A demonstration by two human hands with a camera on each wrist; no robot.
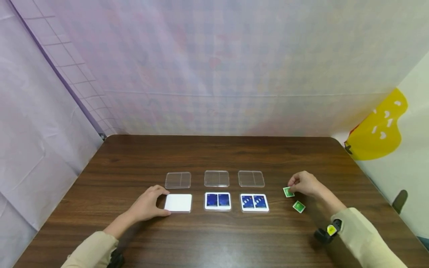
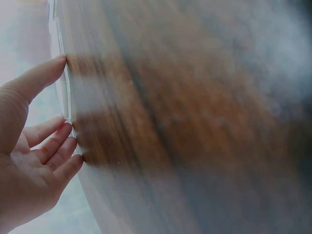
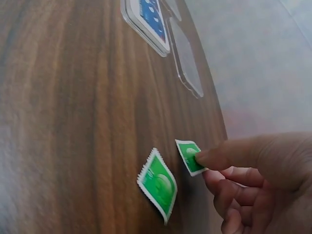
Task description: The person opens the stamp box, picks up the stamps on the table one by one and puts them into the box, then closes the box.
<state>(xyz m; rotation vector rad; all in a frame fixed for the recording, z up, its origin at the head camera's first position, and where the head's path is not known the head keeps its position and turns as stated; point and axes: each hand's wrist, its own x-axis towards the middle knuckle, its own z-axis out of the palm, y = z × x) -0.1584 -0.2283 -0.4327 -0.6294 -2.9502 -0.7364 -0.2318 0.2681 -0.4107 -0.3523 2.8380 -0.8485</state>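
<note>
My left hand [image 1: 151,203] is at the left end of a clear plastic case with a white card [image 1: 178,203] in it; the thumb holds its near left corner, the fingers its far left corner. In the left wrist view, the fingertips [image 2: 68,134] meet the case's edge. My right hand [image 1: 305,184] pinches a green stamp [image 3: 188,153] with a white perforated border between thumb and fingers, low over the table. A second green stamp [image 3: 159,185] lies loose nearby. To the left are a case with two blue moon-phase stamps [image 1: 254,202] and one with two dark blue stamps [image 1: 218,201].
Behind the cases lie three clear lids: left lid [image 1: 178,180], middle lid [image 1: 216,178] and right lid [image 1: 251,178]. All stand on a dark wood table [image 1: 201,242]. A pale curtain [image 1: 214,67] hangs behind its far edge.
</note>
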